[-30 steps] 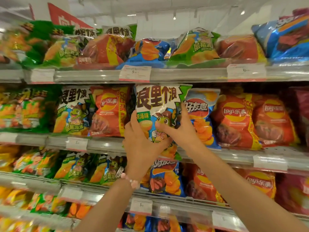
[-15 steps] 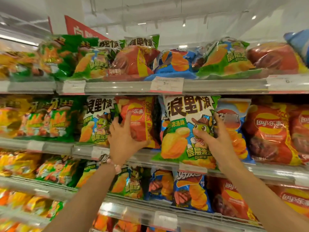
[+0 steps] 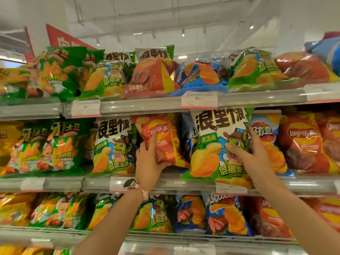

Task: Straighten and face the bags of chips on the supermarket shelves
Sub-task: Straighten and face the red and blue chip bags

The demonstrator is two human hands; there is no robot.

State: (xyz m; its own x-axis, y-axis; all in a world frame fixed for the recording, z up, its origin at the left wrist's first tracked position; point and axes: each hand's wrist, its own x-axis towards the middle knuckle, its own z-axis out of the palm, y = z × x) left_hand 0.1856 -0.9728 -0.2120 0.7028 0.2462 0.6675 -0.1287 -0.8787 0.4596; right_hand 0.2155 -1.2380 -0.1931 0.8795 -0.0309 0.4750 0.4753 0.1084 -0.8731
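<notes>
The left hand grips the lower part of a red Lay's bag on the middle shelf: the thumb curls under the bag's bottom corner and the index finger lies straight up its face, reaching the logo. The bag stands tilted, its top leaning left. A beaded bracelet sits on that wrist.

The right hand holds a frog bag, white at the top and green below, on the same shelf. The thumb presses across the cartoon frog on the front while the fingers wrap round the bag's right edge. This bag stands upright, face forward, its bottom hanging a little over the shelf lip and covering part of a price tag.

Between the two held bags a dark gap shows a blue bag set further back. Left of the red bag stands a second frog bag, upright and facing out, and beyond it green bags. Right of the right hand a blue bag sits just behind the fingers, then more red Lay's bags.

On the top shelf the bags lie leaning back in a mixed row of green, red and blue, with a price label on the rail. The lower shelf carries frog, blue and red bags standing upright.
</notes>
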